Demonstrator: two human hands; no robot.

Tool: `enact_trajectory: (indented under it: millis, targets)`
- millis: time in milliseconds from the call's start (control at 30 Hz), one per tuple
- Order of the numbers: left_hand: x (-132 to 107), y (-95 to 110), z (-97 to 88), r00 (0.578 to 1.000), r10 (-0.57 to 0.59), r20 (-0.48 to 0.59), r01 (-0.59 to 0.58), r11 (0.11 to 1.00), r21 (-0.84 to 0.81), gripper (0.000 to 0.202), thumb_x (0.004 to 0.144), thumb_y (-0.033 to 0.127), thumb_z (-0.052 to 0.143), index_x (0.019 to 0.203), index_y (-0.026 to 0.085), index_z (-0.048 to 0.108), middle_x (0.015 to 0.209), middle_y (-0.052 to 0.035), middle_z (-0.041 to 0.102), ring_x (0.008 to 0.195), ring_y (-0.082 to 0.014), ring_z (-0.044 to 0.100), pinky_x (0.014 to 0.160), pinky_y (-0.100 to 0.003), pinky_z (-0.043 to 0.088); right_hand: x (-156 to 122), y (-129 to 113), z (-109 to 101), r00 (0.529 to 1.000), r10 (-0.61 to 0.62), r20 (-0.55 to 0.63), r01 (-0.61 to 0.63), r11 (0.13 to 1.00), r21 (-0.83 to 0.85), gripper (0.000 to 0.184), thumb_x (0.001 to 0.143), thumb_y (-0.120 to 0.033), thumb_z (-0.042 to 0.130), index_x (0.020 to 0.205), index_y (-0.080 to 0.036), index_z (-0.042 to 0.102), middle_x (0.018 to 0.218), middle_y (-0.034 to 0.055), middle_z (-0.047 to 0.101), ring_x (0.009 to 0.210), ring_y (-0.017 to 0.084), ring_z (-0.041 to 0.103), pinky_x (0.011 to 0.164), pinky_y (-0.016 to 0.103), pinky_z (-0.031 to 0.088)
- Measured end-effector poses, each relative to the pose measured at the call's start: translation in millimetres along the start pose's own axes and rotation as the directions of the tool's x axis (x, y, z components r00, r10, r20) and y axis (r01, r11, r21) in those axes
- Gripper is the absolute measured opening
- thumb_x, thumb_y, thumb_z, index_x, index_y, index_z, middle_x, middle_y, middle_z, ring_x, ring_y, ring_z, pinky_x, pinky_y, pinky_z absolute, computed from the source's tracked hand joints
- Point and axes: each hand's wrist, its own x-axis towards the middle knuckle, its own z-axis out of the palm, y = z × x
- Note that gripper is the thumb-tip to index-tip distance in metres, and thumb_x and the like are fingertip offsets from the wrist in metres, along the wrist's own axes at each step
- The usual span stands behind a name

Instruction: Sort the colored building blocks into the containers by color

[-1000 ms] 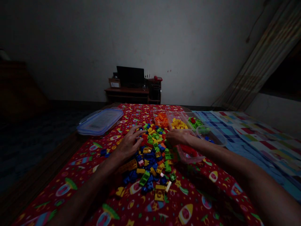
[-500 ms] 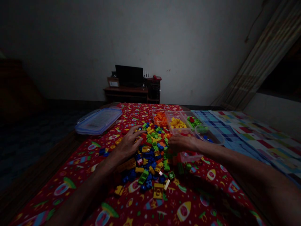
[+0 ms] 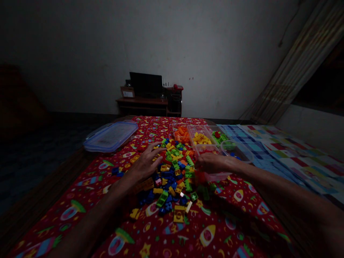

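A loose pile of colourful toy building bricks (image 3: 174,175) covers the middle of the red patterned cloth. Over its left edge rests my left hand (image 3: 145,163), open, fingers apart and reaching across the bricks; it grips none of them. My right hand (image 3: 208,162) is closed, right of the pile and in front of the clear compartment box (image 3: 216,147). Just under its fingers a blurred red shape shows; whether the fingers hold it I cannot tell. Orange bricks (image 3: 181,134), yellow bricks (image 3: 201,138) and green bricks (image 3: 219,137) lie in separate compartments.
A round clear tub (image 3: 249,154) with some blue bricks stands at the right of the box. Clear lids with blue rims (image 3: 111,137) lie at the table's left edge. Beyond the table is a desk with a monitor (image 3: 146,84). Checked bedding (image 3: 292,157) is at the right.
My right hand has shifted slightly right, away from the pile, and stays closed. The left hand keeps its place over the bricks. The whole view has moved a little.
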Motion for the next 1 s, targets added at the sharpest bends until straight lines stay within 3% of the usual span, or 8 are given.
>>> enact_trajectory:
  millis: [100,300,367,467,567,667,867,1000]
  targets:
    - [0.1,0.3,0.3,1.000,-0.005,0.016,0.005,1.000,0.000,0.033,0.090,0.033,0.040,0.113,0.020,0.061,0.132,-0.0103,0.048,0.120,-0.0255,0.050,0.101,-0.047,0.044,4.5,7.4,-4.0,0.992,0.008,-0.122,-0.007,1.000,0.013,0.023,0.083,-0.008,0.047,0.082,-0.013,0.069,0.074,0.0051,0.066,0.058,0.009,0.048,0.052,0.022,0.028]
    - [0.0,-3.4,2.8,1.000,0.009,0.000,-0.009,1.000,0.007,0.032,0.090,0.029,0.041,0.114,0.021,0.060,0.131,-0.0100,0.049,0.122,-0.0254,0.049,0.100,-0.046,0.045,15.8,35.9,-14.9,0.910,0.051,-0.413,0.046,0.974,0.220,0.022,0.082,-0.015,0.052,0.094,-0.013,0.070,0.077,0.0055,0.068,0.062,0.009,0.052,0.056,0.021,0.032]
    - [-0.1,-5.4,3.5,1.000,0.016,-0.006,-0.016,1.000,0.007,0.032,0.090,0.029,0.041,0.114,0.021,0.060,0.131,-0.0100,0.049,0.123,-0.0258,0.048,0.101,-0.046,0.044,18.6,49.6,-21.2,0.853,0.154,-0.499,-0.016,0.963,0.268,0.025,0.080,-0.013,0.053,0.096,-0.013,0.071,0.079,0.0063,0.069,0.063,0.010,0.054,0.056,0.021,0.034]
    - [-0.4,-7.5,4.2,1.000,0.025,0.002,-0.025,1.000,0.001,0.033,0.090,0.030,0.040,0.115,0.020,0.060,0.132,-0.0104,0.049,0.124,-0.0258,0.047,0.103,-0.047,0.043,24.1,74.1,-29.7,0.724,0.359,-0.589,-0.193,0.925,0.326,0.026,0.077,-0.013,0.054,0.095,-0.013,0.073,0.081,0.0081,0.071,0.066,0.013,0.059,0.058,0.021,0.037]
    - [-0.9,-8.3,4.8,1.000,0.023,-0.014,-0.023,1.000,-0.007,0.033,0.091,0.031,0.040,0.114,0.021,0.061,0.133,-0.0104,0.048,0.125,-0.0260,0.046,0.103,-0.047,0.042,34.0,98.7,-33.0,0.608,0.510,-0.609,-0.367,0.860,0.354,0.026,0.079,-0.016,0.053,0.094,-0.013,0.073,0.086,0.0100,0.072,0.075,0.017,0.062,0.064,0.023,0.040]
    - [-1.0,-8.5,4.2,1.000,0.002,-0.019,-0.002,1.000,-0.005,0.033,0.090,0.031,0.039,0.113,0.021,0.061,0.132,-0.0104,0.049,0.124,-0.0260,0.047,0.103,-0.046,0.042,47.5,115.7,-29.8,0.537,0.609,-0.584,-0.483,0.789,0.380,0.026,0.081,-0.018,0.052,0.097,-0.014,0.073,0.093,0.0114,0.072,0.084,0.019,0.063,0.071,0.025,0.042]
    - [0.3,-9.2,0.0,1.000,-0.025,0.004,0.025,1.000,-0.017,0.032,0.089,0.030,0.040,0.110,0.021,0.062,0.130,-0.0100,0.051,0.123,-0.0265,0.048,0.103,-0.048,0.042,62.8,120.2,-19.2,0.508,0.637,-0.580,-0.461,0.769,0.442,0.032,0.085,-0.024,0.047,0.106,-0.014,0.069,0.099,0.0123,0.071,0.091,0.021,0.063,0.075,0.026,0.044]
    - [-0.2,-8.9,1.4,1.000,-0.030,0.000,0.030,0.999,-0.011,0.032,0.089,0.031,0.040,0.111,0.020,0.062,0.132,-0.0107,0.050,0.125,-0.0269,0.047,0.103,-0.047,0.042,63.5,119.6,-17.3,0.556,0.604,-0.570,-0.446,0.796,0.409,0.031,0.081,-0.016,0.047,0.099,-0.014,0.072,0.098,0.0118,0.071,0.088,0.020,0.063,0.072,0.024,0.042]
